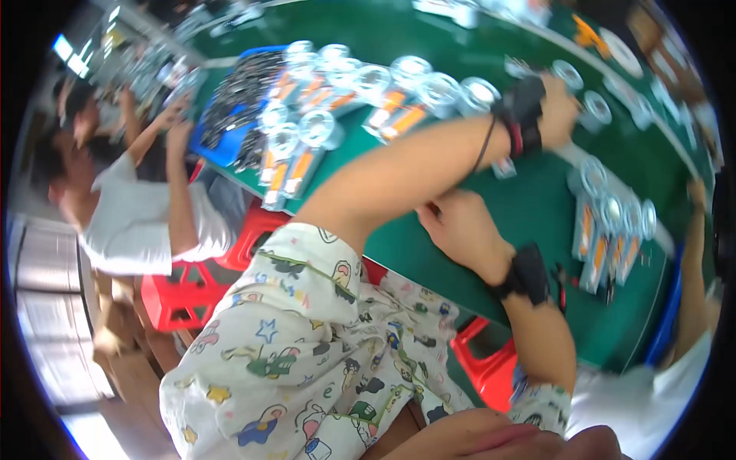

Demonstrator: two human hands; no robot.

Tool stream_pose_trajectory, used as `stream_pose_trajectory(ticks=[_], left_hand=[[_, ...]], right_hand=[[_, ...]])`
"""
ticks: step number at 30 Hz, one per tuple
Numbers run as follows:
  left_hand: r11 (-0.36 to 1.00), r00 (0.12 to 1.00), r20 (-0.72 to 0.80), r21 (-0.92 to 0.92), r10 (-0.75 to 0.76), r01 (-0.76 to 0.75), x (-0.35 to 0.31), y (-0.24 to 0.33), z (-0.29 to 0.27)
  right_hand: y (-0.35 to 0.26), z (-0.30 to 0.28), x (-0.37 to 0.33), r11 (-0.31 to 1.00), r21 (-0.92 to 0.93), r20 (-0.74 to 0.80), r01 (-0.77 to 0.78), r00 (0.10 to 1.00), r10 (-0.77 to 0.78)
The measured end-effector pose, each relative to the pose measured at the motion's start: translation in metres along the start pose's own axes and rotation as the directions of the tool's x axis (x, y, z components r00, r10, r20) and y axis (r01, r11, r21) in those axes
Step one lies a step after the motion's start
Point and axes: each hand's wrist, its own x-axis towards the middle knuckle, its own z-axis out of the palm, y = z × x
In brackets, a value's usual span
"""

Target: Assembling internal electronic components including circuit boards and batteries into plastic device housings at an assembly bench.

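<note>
My left arm stretches across the green table to the right. My left hand [560, 113], blurred, is beside a silvery part with a round ring [595, 113] on the table's far side; its fingertips are hidden. My right hand [469, 234] is over the near table edge, its fingers curled and partly behind my left forearm. What it holds, if anything, I cannot make out. To its right lies a group of silvery ring-headed parts with orange strips [612, 222]. Black bands with dark boxes are on both wrists.
A blue tray [205, 130] of small dark pieces stands at the left beside more ring-headed parts [318, 130]. Red-and-black pliers [562, 287] lie near my right wrist. Red stools [180, 295] stand below. A co-worker [146, 192] sits at left; another person's arm [692, 268] is at right.
</note>
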Motion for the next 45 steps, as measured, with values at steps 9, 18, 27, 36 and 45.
stream_pose_trajectory(ticks=[9, 18, 27, 36, 45], left_hand=[[0.925, 0.867, -0.420, -0.363, -0.266, 0.108, -0.267, -0.056, -0.143], [0.795, 0.698, -0.523, 0.064, -0.488, 0.603, -0.389, -0.146, -0.186], [0.643, 0.632, -0.158, -0.342, -0.759, 0.686, -0.392, -0.209, -0.195], [0.631, 0.640, -0.097, -0.327, -0.762, 0.703, -0.386, -0.244, -0.202], [0.692, 0.689, -0.107, 0.022, -0.716, 0.722, -0.370, -0.265, -0.211]], right_hand=[[0.023, -0.056, 0.027, 0.732, -0.681, -0.340, -0.018, 0.893, -0.295], [0.003, -0.036, 0.024, 0.842, -0.279, -0.265, -0.462, 0.880, 0.395], [0.047, -0.023, 0.009, 0.951, 0.002, -0.315, -0.308, 0.903, 0.293], [0.046, -0.025, 0.003, 0.959, 0.136, -0.267, -0.247, 0.923, 0.276], [0.037, -0.019, -0.006, 0.983, 0.136, -0.418, 0.123, 0.907, -0.056]])
